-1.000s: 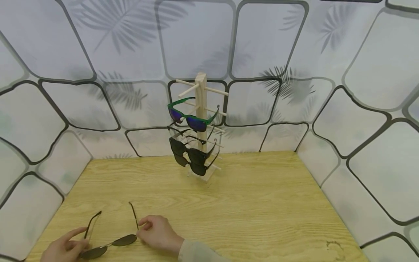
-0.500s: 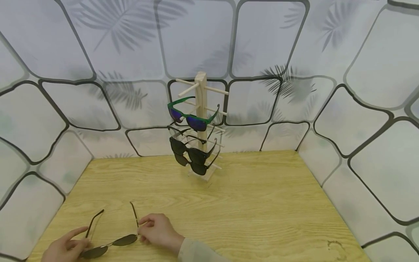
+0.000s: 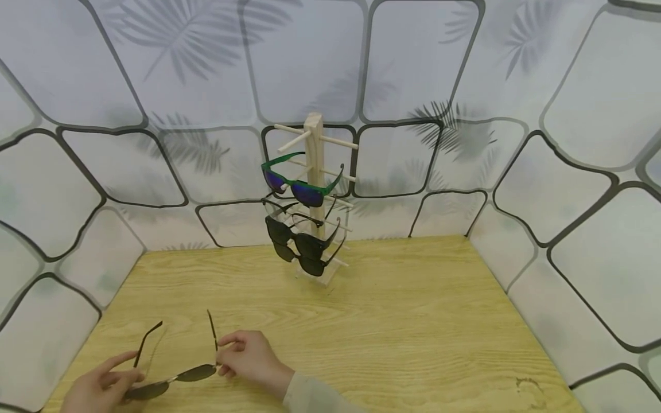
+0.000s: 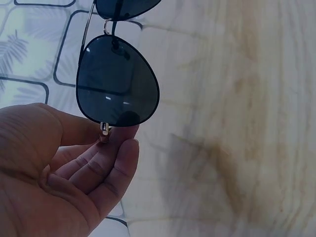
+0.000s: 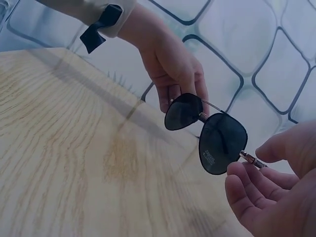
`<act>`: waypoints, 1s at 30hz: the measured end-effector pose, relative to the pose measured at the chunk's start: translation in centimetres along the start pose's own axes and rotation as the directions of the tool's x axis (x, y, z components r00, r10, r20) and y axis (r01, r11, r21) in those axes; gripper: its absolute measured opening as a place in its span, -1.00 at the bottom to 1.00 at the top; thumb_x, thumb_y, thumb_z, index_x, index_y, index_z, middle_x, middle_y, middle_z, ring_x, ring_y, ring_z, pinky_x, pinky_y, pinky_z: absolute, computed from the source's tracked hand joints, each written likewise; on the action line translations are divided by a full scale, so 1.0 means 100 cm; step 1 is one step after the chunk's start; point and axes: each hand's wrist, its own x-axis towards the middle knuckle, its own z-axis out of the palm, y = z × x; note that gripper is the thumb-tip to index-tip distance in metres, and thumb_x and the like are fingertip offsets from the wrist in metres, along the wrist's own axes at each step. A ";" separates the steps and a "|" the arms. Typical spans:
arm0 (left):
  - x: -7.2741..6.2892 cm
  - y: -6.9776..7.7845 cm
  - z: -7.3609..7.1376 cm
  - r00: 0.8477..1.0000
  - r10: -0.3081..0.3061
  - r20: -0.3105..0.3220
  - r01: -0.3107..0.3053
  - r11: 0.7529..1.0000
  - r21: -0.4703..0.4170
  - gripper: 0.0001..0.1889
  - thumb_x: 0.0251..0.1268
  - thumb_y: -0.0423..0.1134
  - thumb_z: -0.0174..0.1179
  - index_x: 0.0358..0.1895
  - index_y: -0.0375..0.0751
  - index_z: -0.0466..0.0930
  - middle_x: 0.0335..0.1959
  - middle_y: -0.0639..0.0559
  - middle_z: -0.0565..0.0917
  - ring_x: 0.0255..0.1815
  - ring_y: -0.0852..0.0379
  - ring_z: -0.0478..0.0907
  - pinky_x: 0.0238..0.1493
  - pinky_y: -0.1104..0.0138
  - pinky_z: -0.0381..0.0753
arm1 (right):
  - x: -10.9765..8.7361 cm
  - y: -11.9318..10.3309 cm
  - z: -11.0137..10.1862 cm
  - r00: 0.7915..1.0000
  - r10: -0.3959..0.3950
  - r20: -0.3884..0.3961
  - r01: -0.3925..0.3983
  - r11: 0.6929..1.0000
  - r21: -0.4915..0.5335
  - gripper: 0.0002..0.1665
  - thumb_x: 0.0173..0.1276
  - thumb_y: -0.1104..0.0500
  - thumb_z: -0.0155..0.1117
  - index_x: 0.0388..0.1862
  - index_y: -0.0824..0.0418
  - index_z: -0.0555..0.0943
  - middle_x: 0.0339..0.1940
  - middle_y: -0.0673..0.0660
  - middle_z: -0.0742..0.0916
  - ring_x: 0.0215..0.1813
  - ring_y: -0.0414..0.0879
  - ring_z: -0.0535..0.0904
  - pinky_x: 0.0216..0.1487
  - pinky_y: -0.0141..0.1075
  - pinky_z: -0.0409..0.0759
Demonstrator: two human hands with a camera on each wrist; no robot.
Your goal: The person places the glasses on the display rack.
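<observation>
A pair of dark aviator sunglasses (image 3: 196, 373) with a thin metal frame is held between both hands at the front left of the table, temples unfolded and pointing away from me. My left hand (image 3: 100, 385) pinches it near the left hinge. At the other hinge, my right hand (image 3: 253, 360) pinches the right temple between thumb and fingers. In the left wrist view, the lens (image 4: 118, 81) stands above the left fingertips. A small pale print shows on one lens (image 5: 222, 143) in the right wrist view, where the sunglasses are clear of the table.
A wooden eyewear stand (image 3: 315, 149) with side pegs stands at the back middle of the table (image 3: 413, 321). Green-framed sunglasses (image 3: 294, 186) hang on it above several dark pairs (image 3: 310, 246). Patterned cloth walls (image 3: 413, 69) enclose the back and sides.
Both hands have moved slightly away from me with the sunglasses between them, and the temple tips sit a little higher in the head view. The stand and its eyewear stay put.
</observation>
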 end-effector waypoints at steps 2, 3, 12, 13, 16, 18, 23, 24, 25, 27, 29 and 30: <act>-0.001 0.004 -0.002 1.000 0.011 -0.012 -0.012 0.999 -0.032 -0.41 0.65 -0.22 0.11 0.52 -0.56 0.25 -0.13 -0.16 0.87 -0.72 0.34 0.33 -0.62 0.38 0.43 | 0.000 -0.003 -0.001 1.000 -0.007 0.000 0.007 1.000 0.009 -0.73 0.42 0.33 0.37 0.07 0.26 0.73 -0.38 0.19 0.85 -0.48 -0.25 0.70 -0.40 -0.37 0.74; -0.002 0.007 -0.002 1.000 0.019 -0.023 -0.020 0.999 -0.040 -0.42 0.66 -0.23 0.10 0.51 -0.56 0.26 -0.14 -0.14 0.87 -0.69 0.36 0.43 -0.59 0.38 0.49 | -0.001 -0.005 -0.002 1.000 -0.013 -0.002 0.013 1.000 0.016 -0.70 0.42 0.33 0.38 0.11 0.24 0.72 -0.38 0.17 0.85 -0.48 -0.25 0.70 -0.40 -0.38 0.74; 0.001 0.029 -0.019 0.986 0.134 -0.101 -0.134 0.991 0.001 -0.44 0.67 -0.15 0.13 0.48 -0.51 0.36 -0.23 0.11 0.88 -0.31 0.66 0.58 -0.32 0.47 0.65 | -0.003 -0.028 -0.010 0.991 -0.126 -0.032 0.128 0.991 0.044 -0.52 0.42 0.30 0.40 0.27 -0.04 0.70 -0.38 0.14 0.84 -0.45 -0.23 0.72 -0.36 -0.38 0.74; 0.002 0.032 -0.022 0.985 0.137 -0.100 -0.137 0.991 0.016 -0.42 0.67 -0.10 0.13 0.49 -0.48 0.37 -0.21 0.11 0.88 -0.29 0.69 0.55 -0.31 0.48 0.64 | -0.003 -0.031 -0.011 0.990 -0.136 -0.032 0.137 0.990 0.037 -0.54 0.43 0.30 0.39 0.25 -0.03 0.72 -0.38 0.13 0.84 -0.46 -0.24 0.71 -0.36 -0.38 0.74; 0.003 0.040 -0.032 0.987 0.139 -0.085 -0.135 0.990 0.047 -0.36 0.68 0.02 0.11 0.52 -0.41 0.36 -0.17 0.13 0.88 -0.24 0.77 0.47 -0.31 0.45 0.62 | -0.003 -0.040 -0.013 0.988 -0.148 -0.039 0.149 0.989 0.023 -0.64 0.44 0.30 0.38 0.15 0.02 0.77 -0.39 0.07 0.83 -0.47 -0.29 0.68 -0.35 -0.41 0.73; 0.003 0.046 -0.036 0.983 0.153 -0.100 -0.147 0.987 0.062 -0.36 0.67 0.06 0.10 0.52 -0.37 0.38 -0.18 0.15 0.88 -0.26 0.78 0.46 -0.33 0.42 0.63 | -0.003 -0.045 -0.014 0.987 -0.156 -0.037 0.157 0.987 0.019 -0.69 0.45 0.30 0.37 0.11 0.07 0.79 -0.39 0.07 0.83 -0.47 -0.31 0.66 -0.35 -0.45 0.71; 0.002 0.061 -0.043 0.973 0.178 -0.144 -0.172 0.984 0.053 -0.39 0.67 0.05 0.11 0.50 -0.32 0.43 -0.20 0.22 0.87 -0.26 0.79 0.45 -0.37 0.41 0.59 | -0.005 -0.060 -0.019 0.981 -0.191 -0.031 0.192 0.981 0.009 -0.74 0.48 0.28 0.36 0.09 0.17 0.79 -0.33 0.13 0.83 -0.45 -0.34 0.66 -0.32 -0.46 0.72; 0.001 0.064 -0.044 0.973 0.179 -0.148 -0.175 0.984 0.039 -0.39 0.66 0.06 0.11 0.51 -0.31 0.42 -0.20 0.26 0.87 -0.25 0.78 0.46 -0.37 0.41 0.60 | -0.006 -0.063 -0.020 0.980 -0.198 -0.032 0.199 0.980 0.009 -0.74 0.48 0.28 0.36 0.10 0.17 0.78 -0.32 0.14 0.84 -0.44 -0.34 0.66 -0.31 -0.46 0.72; 0.000 0.067 -0.046 0.971 0.181 -0.155 -0.179 0.983 0.027 -0.39 0.66 0.07 0.12 0.52 -0.30 0.42 -0.19 0.30 0.86 -0.24 0.78 0.46 -0.37 0.42 0.59 | -0.007 -0.067 -0.021 0.978 -0.206 -0.032 0.206 0.978 0.009 -0.73 0.49 0.28 0.36 0.11 0.18 0.78 -0.30 0.15 0.84 -0.44 -0.34 0.66 -0.30 -0.45 0.73; -0.001 0.072 -0.049 0.968 0.186 -0.169 -0.188 0.982 0.000 -0.38 0.65 0.09 0.13 0.54 -0.25 0.42 -0.18 0.40 0.84 -0.21 0.80 0.47 -0.36 0.45 0.57 | -0.008 -0.073 -0.023 0.976 -0.216 -0.033 0.217 0.976 0.011 -0.73 0.49 0.28 0.36 0.12 0.19 0.77 -0.27 0.15 0.83 -0.42 -0.35 0.67 -0.28 -0.45 0.73; -0.003 0.077 -0.052 0.960 0.204 -0.192 -0.209 0.978 -0.005 -0.39 0.63 0.10 0.14 0.54 -0.18 0.44 -0.18 0.48 0.82 -0.18 0.84 0.44 -0.36 0.50 0.53 | -0.010 -0.079 -0.025 0.974 -0.224 -0.036 0.225 0.974 0.024 -0.73 0.49 0.29 0.36 0.12 0.19 0.77 -0.27 0.15 0.83 -0.41 -0.34 0.67 -0.28 -0.45 0.73; -0.004 0.079 -0.054 0.956 0.212 -0.204 -0.220 0.975 -0.016 -0.40 0.63 0.10 0.15 0.54 -0.13 0.45 -0.17 0.51 0.81 -0.17 0.85 0.44 -0.35 0.52 0.51 | -0.011 -0.082 -0.025 0.973 -0.227 -0.038 0.228 0.973 0.030 -0.73 0.49 0.30 0.36 0.12 0.19 0.77 -0.26 0.15 0.83 -0.41 -0.33 0.67 -0.28 -0.45 0.72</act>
